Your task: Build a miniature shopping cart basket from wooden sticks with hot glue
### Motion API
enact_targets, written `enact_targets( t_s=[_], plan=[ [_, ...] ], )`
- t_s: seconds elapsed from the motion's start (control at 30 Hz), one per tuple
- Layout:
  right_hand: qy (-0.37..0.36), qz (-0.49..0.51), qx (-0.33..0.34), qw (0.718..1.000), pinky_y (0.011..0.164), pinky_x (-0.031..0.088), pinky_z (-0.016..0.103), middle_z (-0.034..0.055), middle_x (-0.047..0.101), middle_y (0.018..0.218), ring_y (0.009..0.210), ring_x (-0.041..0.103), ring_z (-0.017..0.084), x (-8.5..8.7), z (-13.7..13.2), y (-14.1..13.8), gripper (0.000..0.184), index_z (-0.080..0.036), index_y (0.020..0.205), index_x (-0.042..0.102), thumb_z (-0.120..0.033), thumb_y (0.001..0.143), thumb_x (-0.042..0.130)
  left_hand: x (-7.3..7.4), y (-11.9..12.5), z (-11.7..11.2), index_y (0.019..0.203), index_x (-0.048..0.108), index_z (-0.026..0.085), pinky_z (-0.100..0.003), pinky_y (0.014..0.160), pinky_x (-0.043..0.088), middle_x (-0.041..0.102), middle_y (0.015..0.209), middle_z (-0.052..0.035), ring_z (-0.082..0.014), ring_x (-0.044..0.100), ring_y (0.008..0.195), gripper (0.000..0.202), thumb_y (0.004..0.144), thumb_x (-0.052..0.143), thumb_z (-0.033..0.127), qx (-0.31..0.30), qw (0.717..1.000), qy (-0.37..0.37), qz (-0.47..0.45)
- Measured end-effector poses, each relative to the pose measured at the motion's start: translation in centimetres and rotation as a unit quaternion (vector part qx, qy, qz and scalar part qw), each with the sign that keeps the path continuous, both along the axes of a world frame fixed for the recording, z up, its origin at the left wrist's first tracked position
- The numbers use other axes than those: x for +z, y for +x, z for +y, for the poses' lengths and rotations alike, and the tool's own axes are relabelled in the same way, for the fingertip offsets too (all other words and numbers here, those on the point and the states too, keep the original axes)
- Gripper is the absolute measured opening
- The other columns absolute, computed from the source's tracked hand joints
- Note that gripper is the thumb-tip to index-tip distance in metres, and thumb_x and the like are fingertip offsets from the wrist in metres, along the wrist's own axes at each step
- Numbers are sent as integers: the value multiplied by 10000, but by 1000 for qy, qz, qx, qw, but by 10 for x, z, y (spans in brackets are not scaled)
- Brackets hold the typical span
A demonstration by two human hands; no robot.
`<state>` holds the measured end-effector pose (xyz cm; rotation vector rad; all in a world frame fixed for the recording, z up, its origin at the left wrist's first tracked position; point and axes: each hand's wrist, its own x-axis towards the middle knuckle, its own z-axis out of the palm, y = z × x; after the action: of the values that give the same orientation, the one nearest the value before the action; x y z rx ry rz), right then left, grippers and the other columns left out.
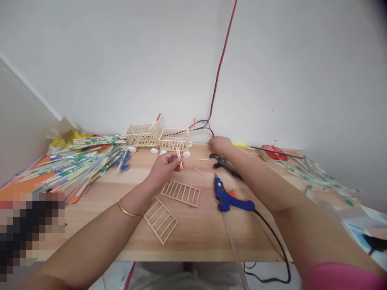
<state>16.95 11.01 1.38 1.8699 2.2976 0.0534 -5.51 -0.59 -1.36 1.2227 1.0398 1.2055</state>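
My left hand (165, 166) is closed in a pinch on a couple of thin wooden sticks (179, 158), held over the middle of the wooden table (193, 237). My right hand (220, 144) reaches to the far edge of the table, knuckles up, fingers curled on or near a thin stick; what it holds is hidden. Below the left hand lie two flat stick lattice panels (181, 192) (160, 219). Two small stick carts (143, 135) (174, 140) with white wheels stand at the back. A blue glue gun (227, 197) lies under my right forearm.
Black pliers (223, 163) lie beside the glue gun. A heap of chopstick wrappers and sticks (75, 165) covers the left side, more wrappers (317, 177) lie at the right. A red lid (273, 153) sits at the back right. Red and black wires (219, 68) run up the wall.
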Motion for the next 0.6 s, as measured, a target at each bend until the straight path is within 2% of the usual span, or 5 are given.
enact_targets(
  t_s=[0.1, 0.2, 0.33, 0.43, 0.6],
  plan=[
    [16, 45, 20, 999, 776, 471, 352, 186, 638, 1050, 976, 600, 262, 12, -15, -3, 253, -75, 1060, 608, -229, 890, 501, 0, -1, 1, 803, 622, 135, -226, 588, 459, 609, 656, 8, -103, 554, 610, 218, 706, 669, 325, 27, 1000, 12, -3],
    [3, 109, 72, 991, 700, 433, 260, 116, 685, 976, 878, 619, 198, 18, -45, -18, 238, -128, 1025, 630, -214, 862, 479, 2, -2, 2, 777, 616, 133, -215, 579, 449, 599, 638, 12, -98, 541, 596, 210, 705, 670, 323, 48, 999, 25, -5],
    [-83, 177, 143, 970, 578, 391, 195, -1, 708, 765, 682, 616, 126, 6, -79, -46, 136, -204, 844, 693, -251, 759, 598, 4, -1, 0, 757, 611, 132, -216, 577, 446, 590, 636, 14, -97, 533, 590, 230, 683, 693, 334, 50, 998, 26, -14],
    [-77, 204, 129, 967, 576, 385, 226, 50, 695, 704, 670, 612, 162, -2, -83, -52, 56, -154, 700, 678, -177, 697, 627, 4, 2, -3, 764, 618, 134, -232, 599, 458, 602, 649, 7, -105, 548, 605, 244, 672, 701, 343, 30, 999, 6, -26],
    [-17, 312, 77, 947, 578, 431, 235, 83, 693, 803, 681, 617, 152, 5, -85, -32, 214, -131, 936, 615, -268, 858, 471, 6, 6, -9, 724, 613, 127, -237, 624, 470, 623, 672, -9, -103, 565, 630, 246, 663, 723, 339, -23, 998, -33, -38]
  ],
)
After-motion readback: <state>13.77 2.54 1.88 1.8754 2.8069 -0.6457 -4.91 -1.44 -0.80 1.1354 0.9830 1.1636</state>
